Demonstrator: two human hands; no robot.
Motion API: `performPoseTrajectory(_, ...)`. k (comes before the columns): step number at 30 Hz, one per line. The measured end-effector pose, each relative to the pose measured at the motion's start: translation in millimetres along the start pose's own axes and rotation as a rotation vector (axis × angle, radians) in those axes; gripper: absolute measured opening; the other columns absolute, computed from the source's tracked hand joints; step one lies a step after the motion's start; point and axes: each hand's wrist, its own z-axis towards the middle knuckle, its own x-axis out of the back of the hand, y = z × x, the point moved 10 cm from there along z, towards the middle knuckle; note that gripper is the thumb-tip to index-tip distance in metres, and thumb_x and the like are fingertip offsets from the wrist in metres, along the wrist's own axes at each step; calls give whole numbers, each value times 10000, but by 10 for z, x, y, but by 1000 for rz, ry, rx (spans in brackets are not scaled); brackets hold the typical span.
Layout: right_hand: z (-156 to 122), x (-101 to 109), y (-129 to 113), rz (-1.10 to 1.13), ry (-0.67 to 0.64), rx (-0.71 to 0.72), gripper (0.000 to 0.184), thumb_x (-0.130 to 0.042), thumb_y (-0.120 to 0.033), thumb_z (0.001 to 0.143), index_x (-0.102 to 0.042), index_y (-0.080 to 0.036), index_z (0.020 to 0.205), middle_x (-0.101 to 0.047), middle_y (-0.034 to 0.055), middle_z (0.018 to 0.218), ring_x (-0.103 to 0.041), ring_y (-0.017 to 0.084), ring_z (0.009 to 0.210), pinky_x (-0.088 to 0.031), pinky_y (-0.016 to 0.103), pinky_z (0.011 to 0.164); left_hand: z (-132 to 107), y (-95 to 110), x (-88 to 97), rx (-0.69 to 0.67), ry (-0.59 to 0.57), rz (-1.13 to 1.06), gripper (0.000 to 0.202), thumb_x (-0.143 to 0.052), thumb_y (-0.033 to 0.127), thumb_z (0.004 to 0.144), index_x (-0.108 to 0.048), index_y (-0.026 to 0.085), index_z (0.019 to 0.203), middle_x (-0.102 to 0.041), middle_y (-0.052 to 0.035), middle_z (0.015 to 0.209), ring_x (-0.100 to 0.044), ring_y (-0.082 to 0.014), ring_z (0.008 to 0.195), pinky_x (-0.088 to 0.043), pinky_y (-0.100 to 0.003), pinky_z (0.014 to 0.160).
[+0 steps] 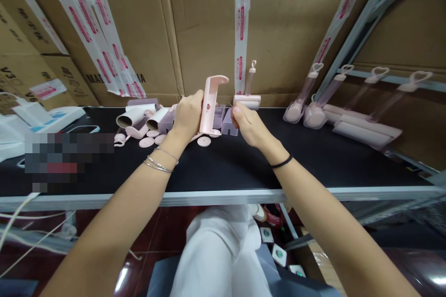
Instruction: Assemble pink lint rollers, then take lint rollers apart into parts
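My left hand (188, 113) grips a pink plastic lint roller frame (208, 109), held upright, its curved arm at the top and a small heart-shaped hole in its side. To the right of it, my right hand (251, 124) is closed in a pinch, with a thin tip just showing at the fingers; what it is cannot be made out. Behind the right hand stands a pink lint roller (246, 101) with its handle up. Around the left hand lie pink discs (204, 141), cardboard-cored white rolls (130, 117) and translucent purple covers (228, 125).
Several lint rollers with heart-shaped handle ends (313, 95) stand at the right. At the left are a white power strip (66, 118) and a blurred-out patch. Large cardboard boxes (205, 23) form the back wall, and a metal edge (226, 197) runs along the black table's (223, 167) front.
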Motion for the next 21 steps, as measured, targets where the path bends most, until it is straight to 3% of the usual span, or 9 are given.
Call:
performPoseTrajectory(6,-26,-261,-152,-212,-204,70,258,-324,-263,967,-493,-199,782,-580,27,725,-502,158,651,-311,258,627,18,18,-103,-74,-52,9,58,-581,156,780,-543,199,788,-636,-84,898,-613,-273,983,-424,-414,967)
performPoseTrajectory(12,-46,-290,-144,-267,-236,100,285,-323,-255,975,-584,-163,905,-640,60,798,-524,167,678,-301,261,630,-24,62,-259,-123,-155,154,119,-520,105,780,-574,156,872,-659,-113,973,-637,-243,898,-497,-374,829)
performPoseTrajectory(21,-58,-335,-121,-311,-272,92,323,-301,-261,975,-603,-146,988,-667,90,849,-561,178,718,-323,261,638,-35,105,-264,-177,-173,270,140,-512,115,803,-601,137,910,-667,-123,1013,-648,-225,892,-499,-328,768)
